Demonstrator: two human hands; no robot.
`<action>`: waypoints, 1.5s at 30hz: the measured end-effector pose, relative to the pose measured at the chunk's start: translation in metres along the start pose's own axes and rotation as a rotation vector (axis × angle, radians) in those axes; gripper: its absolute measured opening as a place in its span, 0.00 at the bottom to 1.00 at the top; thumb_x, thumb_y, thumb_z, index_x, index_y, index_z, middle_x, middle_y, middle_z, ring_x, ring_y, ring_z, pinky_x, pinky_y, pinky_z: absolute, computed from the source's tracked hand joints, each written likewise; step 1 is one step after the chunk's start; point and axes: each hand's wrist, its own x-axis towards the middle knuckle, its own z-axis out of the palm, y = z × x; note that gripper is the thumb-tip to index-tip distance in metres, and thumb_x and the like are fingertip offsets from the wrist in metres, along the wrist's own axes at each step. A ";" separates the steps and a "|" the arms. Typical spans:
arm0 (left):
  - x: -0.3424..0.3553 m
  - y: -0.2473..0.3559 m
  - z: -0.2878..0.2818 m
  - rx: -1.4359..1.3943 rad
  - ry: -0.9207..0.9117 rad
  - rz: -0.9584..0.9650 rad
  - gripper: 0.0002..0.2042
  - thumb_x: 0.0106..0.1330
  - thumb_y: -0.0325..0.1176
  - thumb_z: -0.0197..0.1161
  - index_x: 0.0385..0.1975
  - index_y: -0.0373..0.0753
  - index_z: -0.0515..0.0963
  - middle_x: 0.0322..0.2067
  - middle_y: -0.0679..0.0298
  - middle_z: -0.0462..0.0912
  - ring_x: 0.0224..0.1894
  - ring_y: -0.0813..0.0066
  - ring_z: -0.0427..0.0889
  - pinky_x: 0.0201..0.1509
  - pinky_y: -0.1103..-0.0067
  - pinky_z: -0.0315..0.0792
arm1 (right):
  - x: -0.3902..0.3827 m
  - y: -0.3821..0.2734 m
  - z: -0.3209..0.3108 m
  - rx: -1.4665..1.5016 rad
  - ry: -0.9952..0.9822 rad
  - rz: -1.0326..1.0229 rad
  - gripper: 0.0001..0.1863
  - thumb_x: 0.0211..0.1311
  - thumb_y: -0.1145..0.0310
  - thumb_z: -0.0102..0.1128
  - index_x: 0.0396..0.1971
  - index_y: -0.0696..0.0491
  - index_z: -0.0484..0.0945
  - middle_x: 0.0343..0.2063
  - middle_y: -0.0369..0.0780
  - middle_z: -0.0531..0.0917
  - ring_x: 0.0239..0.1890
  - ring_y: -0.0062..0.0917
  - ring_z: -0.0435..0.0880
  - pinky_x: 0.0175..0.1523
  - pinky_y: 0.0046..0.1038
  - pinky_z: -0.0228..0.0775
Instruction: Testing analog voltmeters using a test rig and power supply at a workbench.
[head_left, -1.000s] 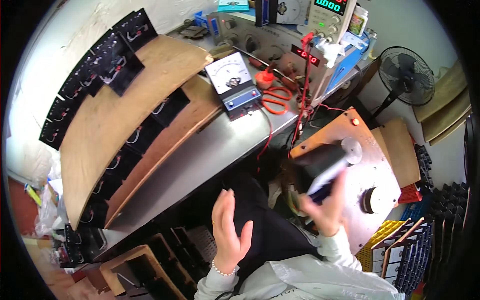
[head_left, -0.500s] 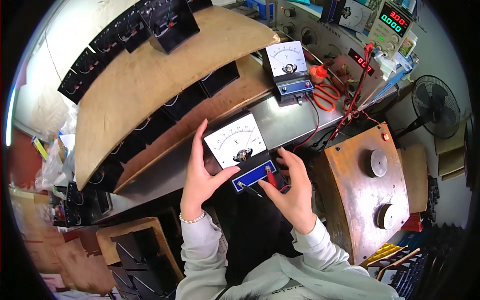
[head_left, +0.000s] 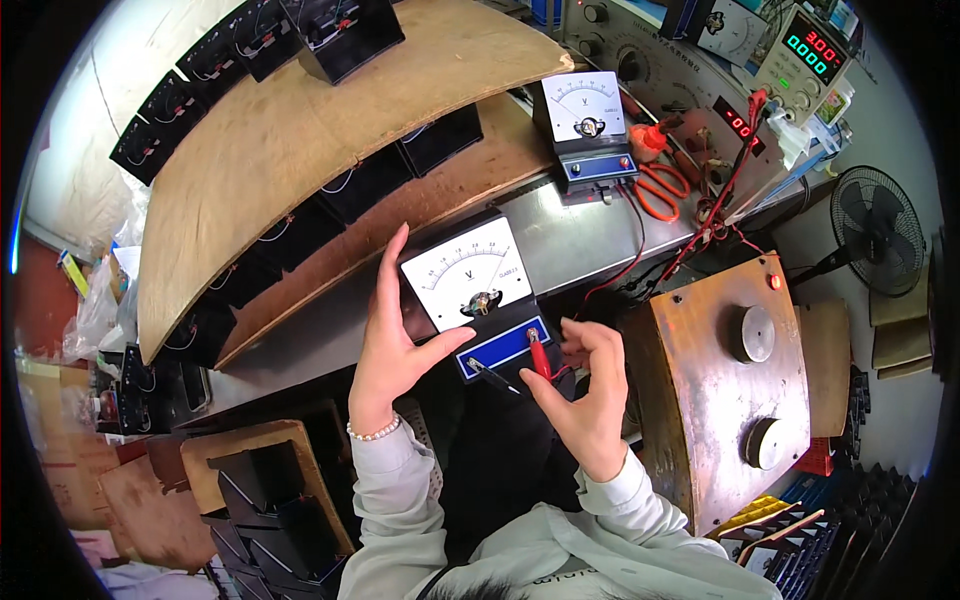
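Meter (head_left: 468,278) by near edge of desk (head_left: 575,238), best steadied with left fingers (head_left: 388,280) spread and right fingers (head_left: 602,355) parted beside red clip (head_left: 541,356).

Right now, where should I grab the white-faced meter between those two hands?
Probably by the sides of its black case, one hand from the left, one from the right. The case is boxy, and gripping there should keep fingers off the white dial and away from the red clip and black clip.
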 end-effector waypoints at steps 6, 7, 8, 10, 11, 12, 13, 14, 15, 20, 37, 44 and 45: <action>-0.003 0.006 -0.003 -0.035 0.020 -0.045 0.57 0.51 0.15 0.74 0.78 0.46 0.41 0.66 0.53 0.66 0.65 0.64 0.74 0.66 0.67 0.73 | -0.004 -0.001 0.006 0.244 -0.018 0.166 0.12 0.59 0.78 0.72 0.41 0.59 0.79 0.29 0.37 0.86 0.27 0.16 0.84 0.35 0.19 0.76; -0.003 0.002 -0.001 0.022 0.018 -0.004 0.57 0.52 0.16 0.74 0.78 0.46 0.41 0.66 0.53 0.66 0.65 0.64 0.74 0.65 0.67 0.74 | -0.005 -0.002 0.002 0.248 -0.026 0.203 0.12 0.59 0.77 0.72 0.41 0.59 0.79 0.30 0.37 0.86 0.28 0.16 0.84 0.35 0.19 0.76; -0.004 0.002 0.000 0.035 0.022 -0.013 0.57 0.52 0.16 0.74 0.78 0.46 0.41 0.66 0.53 0.66 0.65 0.64 0.74 0.65 0.67 0.74 | -0.004 0.000 -0.001 0.254 -0.033 0.240 0.13 0.59 0.77 0.72 0.41 0.59 0.79 0.31 0.37 0.86 0.29 0.16 0.84 0.36 0.19 0.77; -0.001 0.006 0.004 0.066 0.030 -0.021 0.56 0.53 0.17 0.74 0.78 0.46 0.40 0.66 0.52 0.66 0.64 0.64 0.74 0.65 0.68 0.74 | 0.000 0.000 -0.002 0.259 -0.019 0.203 0.13 0.59 0.77 0.73 0.41 0.59 0.79 0.29 0.36 0.86 0.28 0.15 0.83 0.33 0.19 0.75; -0.001 0.005 0.004 0.084 0.030 -0.008 0.56 0.54 0.16 0.73 0.78 0.46 0.39 0.66 0.52 0.66 0.64 0.63 0.75 0.65 0.68 0.74 | 0.004 -0.006 -0.005 0.227 -0.050 0.228 0.12 0.58 0.76 0.73 0.40 0.59 0.79 0.28 0.36 0.85 0.26 0.15 0.81 0.31 0.19 0.73; -0.003 0.006 0.004 0.097 0.021 -0.002 0.56 0.54 0.16 0.73 0.78 0.46 0.39 0.66 0.52 0.66 0.64 0.63 0.75 0.65 0.68 0.74 | 0.006 -0.009 -0.008 0.194 -0.079 0.250 0.12 0.58 0.76 0.73 0.39 0.59 0.79 0.28 0.35 0.85 0.25 0.14 0.80 0.29 0.19 0.72; -0.003 0.004 0.006 0.091 0.014 0.016 0.56 0.54 0.16 0.72 0.78 0.46 0.39 0.66 0.52 0.67 0.64 0.63 0.75 0.65 0.67 0.74 | 0.008 -0.008 -0.007 0.144 -0.037 0.221 0.11 0.56 0.75 0.75 0.35 0.58 0.79 0.24 0.38 0.83 0.22 0.19 0.79 0.27 0.22 0.70; 0.000 0.003 0.008 0.083 0.004 0.042 0.56 0.54 0.16 0.72 0.78 0.46 0.38 0.66 0.52 0.67 0.64 0.63 0.75 0.65 0.67 0.74 | 0.009 -0.003 -0.007 0.148 -0.010 0.209 0.11 0.56 0.75 0.75 0.35 0.58 0.79 0.24 0.38 0.83 0.22 0.19 0.79 0.27 0.22 0.70; 0.001 0.001 0.010 0.105 -0.003 0.041 0.56 0.55 0.16 0.72 0.78 0.46 0.38 0.66 0.52 0.67 0.64 0.63 0.75 0.65 0.68 0.73 | 0.009 0.003 -0.007 0.097 -0.004 0.148 0.11 0.55 0.75 0.75 0.33 0.58 0.80 0.23 0.39 0.82 0.22 0.22 0.79 0.27 0.23 0.70; -0.014 -0.004 -0.005 0.072 0.006 0.013 0.54 0.56 0.18 0.72 0.78 0.45 0.41 0.65 0.53 0.67 0.65 0.65 0.73 0.65 0.68 0.72 | 0.001 0.022 -0.027 0.092 -0.127 -0.079 0.10 0.57 0.76 0.73 0.31 0.59 0.78 0.24 0.43 0.81 0.24 0.25 0.82 0.29 0.24 0.72; -0.235 0.148 -0.112 1.694 1.217 0.030 0.42 0.48 0.36 0.76 0.67 0.37 0.67 0.55 0.49 0.75 0.54 0.55 0.75 0.59 0.66 0.69 | -0.053 -0.009 0.013 0.279 -0.622 0.072 0.09 0.54 0.81 0.73 0.32 0.60 0.80 0.27 0.33 0.82 0.27 0.10 0.72 0.32 0.15 0.66; -0.316 0.113 -0.282 1.481 1.142 -0.716 0.49 0.41 0.40 0.78 0.71 0.48 0.63 0.51 0.48 0.82 0.55 0.49 0.81 0.61 0.62 0.73 | -0.041 0.014 0.009 0.217 -0.503 0.130 0.08 0.59 0.78 0.72 0.36 0.61 0.82 0.22 0.38 0.84 0.24 0.14 0.82 0.29 0.15 0.70; -0.319 0.101 -0.289 1.431 1.127 -0.773 0.51 0.39 0.40 0.79 0.71 0.50 0.63 0.52 0.49 0.82 0.56 0.51 0.81 0.62 0.64 0.73 | -0.042 0.014 0.009 0.209 -0.495 0.128 0.08 0.59 0.78 0.72 0.36 0.61 0.82 0.22 0.38 0.84 0.24 0.14 0.82 0.29 0.15 0.70</action>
